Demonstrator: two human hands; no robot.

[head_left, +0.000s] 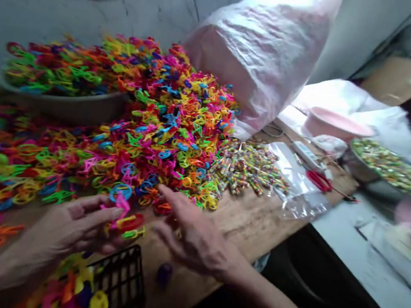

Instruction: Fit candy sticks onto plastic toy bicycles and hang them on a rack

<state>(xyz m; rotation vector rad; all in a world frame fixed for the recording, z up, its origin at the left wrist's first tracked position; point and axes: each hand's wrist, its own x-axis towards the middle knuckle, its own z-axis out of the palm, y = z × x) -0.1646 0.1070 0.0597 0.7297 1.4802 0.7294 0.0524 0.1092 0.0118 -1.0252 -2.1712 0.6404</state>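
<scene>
My left hand (79, 223) is closed around several small plastic pieces (123, 219), pink, red, yellow and green, at the near edge of the pile. To its right, my right hand (194, 234) has its fingers apart beside the large heap of colorful plastic pieces (177, 135); nothing shows in its grasp. Below the hands stands a black slatted basket (122, 280) with bright pieces (75, 288) at its left. A small dark purple piece (164, 273) lies on the wooden table (242, 220).
A wide bowl (78, 107) heaped with pieces stands at the back left. Behind the heap is a big plastic bag (266, 50). Patterned sticks (249, 168), clear bags (298, 197), red-handled scissors (318, 180) and a power strip (306, 155) lie to the right.
</scene>
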